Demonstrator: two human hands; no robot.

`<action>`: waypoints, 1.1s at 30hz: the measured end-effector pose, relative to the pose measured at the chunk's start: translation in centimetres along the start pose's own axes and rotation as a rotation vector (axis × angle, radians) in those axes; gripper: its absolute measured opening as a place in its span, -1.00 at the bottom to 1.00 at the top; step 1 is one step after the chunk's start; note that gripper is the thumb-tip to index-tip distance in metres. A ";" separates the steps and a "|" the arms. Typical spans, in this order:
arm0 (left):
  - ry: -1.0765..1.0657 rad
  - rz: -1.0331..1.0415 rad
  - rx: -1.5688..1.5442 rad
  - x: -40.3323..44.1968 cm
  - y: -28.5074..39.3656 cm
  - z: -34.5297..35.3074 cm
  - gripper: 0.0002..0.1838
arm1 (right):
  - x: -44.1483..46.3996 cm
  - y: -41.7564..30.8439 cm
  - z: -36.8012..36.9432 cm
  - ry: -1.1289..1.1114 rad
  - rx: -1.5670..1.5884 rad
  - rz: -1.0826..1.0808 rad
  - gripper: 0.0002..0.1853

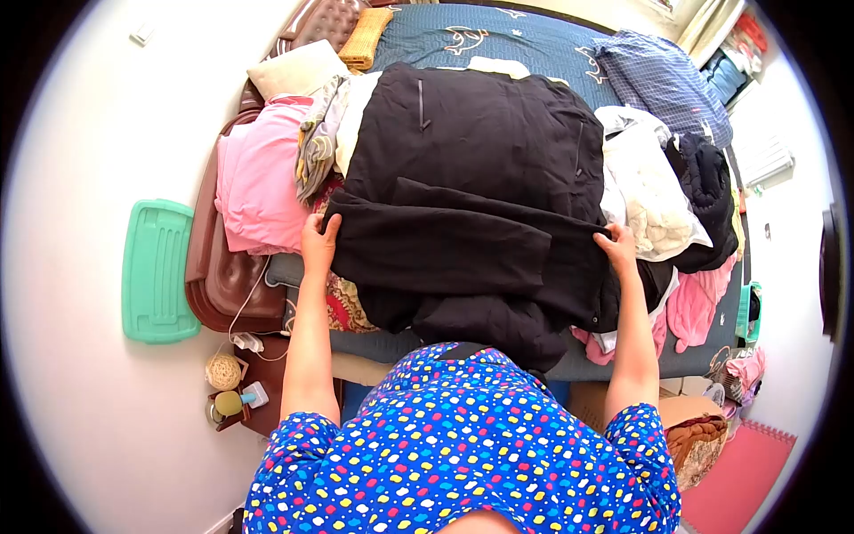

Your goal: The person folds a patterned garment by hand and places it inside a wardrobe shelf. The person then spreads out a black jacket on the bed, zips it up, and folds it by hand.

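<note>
A large black jacket [480, 133] with zipped pockets lies spread over the bed, its lower part folded across the front. My left hand [318, 242] grips the folded black cloth at its left end, thumb on top. At the right end, my right hand [616, 246] pinches the same fold between thumb and fingers. More dark cloth [498, 325] bunches between the fold and my body. Beside my left hand lies a pink garment [262, 182], with a grey and yellow patterned cloth [318, 142] next to it. White clothing in a clear bag [654, 191] sits beyond my right hand.
The bed has a blue cover [498, 40] and a brown padded headboard [222, 276]. A checked blue cloth [667, 80] and a black garment [703, 191] lie at right. A green plastic lid [160, 271] leans on the wall. A nightstand [267, 400] holds small items.
</note>
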State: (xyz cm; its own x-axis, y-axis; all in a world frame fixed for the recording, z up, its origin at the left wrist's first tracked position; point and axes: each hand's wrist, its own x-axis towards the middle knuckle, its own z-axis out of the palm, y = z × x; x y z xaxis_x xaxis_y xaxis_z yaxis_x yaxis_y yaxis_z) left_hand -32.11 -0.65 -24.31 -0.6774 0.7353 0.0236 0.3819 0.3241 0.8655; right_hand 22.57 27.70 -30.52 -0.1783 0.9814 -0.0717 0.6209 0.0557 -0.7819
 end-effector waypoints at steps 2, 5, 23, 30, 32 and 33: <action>0.396 0.230 0.440 -1.5 4.7 0.8 -0.50 | -1.3 -3.4 0.6 0.312 -0.278 -0.325 -0.56; 0.367 0.636 0.515 -2.3 9.6 1.6 -0.49 | -3.8 -11.1 2.0 0.205 -0.112 -0.529 -0.59; -0.130 0.806 0.929 0.2 15.4 13.1 -0.51 | -3.8 -13.4 7.8 0.113 -0.288 -0.406 -0.55; -0.249 1.100 0.894 -7.2 16.3 14.0 -0.29 | -10.4 -17.0 10.8 0.068 -0.312 -0.838 -0.35; -0.310 1.003 0.959 -3.6 11.7 12.3 -0.28 | -8.7 -13.2 10.4 -0.023 -0.447 -0.753 -0.37; -0.367 0.899 1.024 -2.2 10.0 10.9 -0.26 | -7.4 -10.5 9.5 -0.071 -0.526 -0.635 -0.37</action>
State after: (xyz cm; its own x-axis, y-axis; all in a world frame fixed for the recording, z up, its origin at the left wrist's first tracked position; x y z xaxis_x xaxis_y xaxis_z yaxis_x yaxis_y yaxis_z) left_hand -19.92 7.46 -21.17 0.1782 0.9791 0.0983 0.9788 -0.1661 -0.1201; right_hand 10.19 18.09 -27.67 -0.6526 0.7209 0.2333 0.6583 0.6919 -0.2965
